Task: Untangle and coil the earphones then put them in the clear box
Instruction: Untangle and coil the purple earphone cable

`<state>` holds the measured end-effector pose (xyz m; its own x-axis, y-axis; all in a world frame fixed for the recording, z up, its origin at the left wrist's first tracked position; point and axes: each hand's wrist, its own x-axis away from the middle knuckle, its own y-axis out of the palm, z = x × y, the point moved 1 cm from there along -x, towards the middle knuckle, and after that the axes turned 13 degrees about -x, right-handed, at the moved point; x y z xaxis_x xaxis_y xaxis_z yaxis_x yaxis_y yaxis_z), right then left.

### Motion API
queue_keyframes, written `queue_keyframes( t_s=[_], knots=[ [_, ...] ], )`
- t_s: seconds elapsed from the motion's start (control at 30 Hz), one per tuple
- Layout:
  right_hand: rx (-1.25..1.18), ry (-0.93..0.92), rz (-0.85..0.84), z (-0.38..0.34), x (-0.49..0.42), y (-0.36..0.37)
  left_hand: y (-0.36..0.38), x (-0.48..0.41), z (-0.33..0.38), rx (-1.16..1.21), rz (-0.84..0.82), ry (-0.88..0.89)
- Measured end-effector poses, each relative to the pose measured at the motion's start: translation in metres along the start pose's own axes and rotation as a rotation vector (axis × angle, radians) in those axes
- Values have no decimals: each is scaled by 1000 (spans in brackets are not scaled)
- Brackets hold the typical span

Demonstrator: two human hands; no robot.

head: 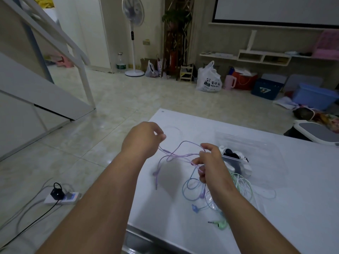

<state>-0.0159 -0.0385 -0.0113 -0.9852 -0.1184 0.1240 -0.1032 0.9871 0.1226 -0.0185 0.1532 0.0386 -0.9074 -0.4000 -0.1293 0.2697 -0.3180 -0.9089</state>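
Observation:
A purple earphone cable [176,154] is stretched in loose loops above the white table [275,226] between my two hands. My left hand [145,138] pinches one end of it with its fingertips. My right hand [209,162] grips the other part, fingers curled round the cord. Below my right hand a blue earphone cable [190,189] lies in a loop on the table, and a green one [244,186] with its plug sits beside it. The clear box [256,143] stands just behind my right hand, with black and white earphones [234,156] inside.
The table's left edge runs close to my left forearm, with tiled floor beyond. A white power strip [62,197] with cables lies on the floor at left. A stand fan [134,33], bags and bins line the far wall.

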Motion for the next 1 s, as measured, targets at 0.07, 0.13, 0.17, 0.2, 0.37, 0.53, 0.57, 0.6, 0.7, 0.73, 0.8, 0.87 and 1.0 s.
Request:
queue_keyframes(
  t_s=[0.07, 0.13, 0.17, 0.2, 0.37, 0.53, 0.57, 0.6, 0.7, 0.73, 0.8, 0.87, 1.0],
  knots=[
    [-40, 0, 55, -5, 1, -2, -1, -2, -3, -53, 66, -17],
    [-40, 38, 89, -10, 0, -3, -2, -5, -6, -12, 111, -57],
    [-38, 58, 91, -13, -1, -4, -3, -6, -8, 36, 134, -80],
    [-24, 61, 78, -14, 0, -6, -4, -7, -9, 78, 154, -109],
    [119, -46, -108, -20, 7, -11, -7, -8, -12, 214, 193, -186],
    [125, -214, 120, -26, 5, -10, -5, -11, -15, 339, 143, -249],
    [113, -228, 150, -28, 5, -10, -5, -11, -16, 399, 124, -258],
    [88, -229, 171, -29, 5, -10, -5, -10, -16, 462, 90, -259],
    [33, -202, 204, -29, 4, -10, -8, -5, -10, 665, -78, -252],
    [33, -187, 204, -28, 3, -11, -10, -3, -6, 738, -130, -256],
    [14, -139, 141, -26, 0, -11, -13, 0, 1, 860, -209, -262],
    [-8, -61, 12, -23, 0, -8, -15, 3, 7, 903, -276, -246],
    [156, -6, -196, -17, 9, 1, -17, 10, 16, 835, -373, -208]
  ],
)
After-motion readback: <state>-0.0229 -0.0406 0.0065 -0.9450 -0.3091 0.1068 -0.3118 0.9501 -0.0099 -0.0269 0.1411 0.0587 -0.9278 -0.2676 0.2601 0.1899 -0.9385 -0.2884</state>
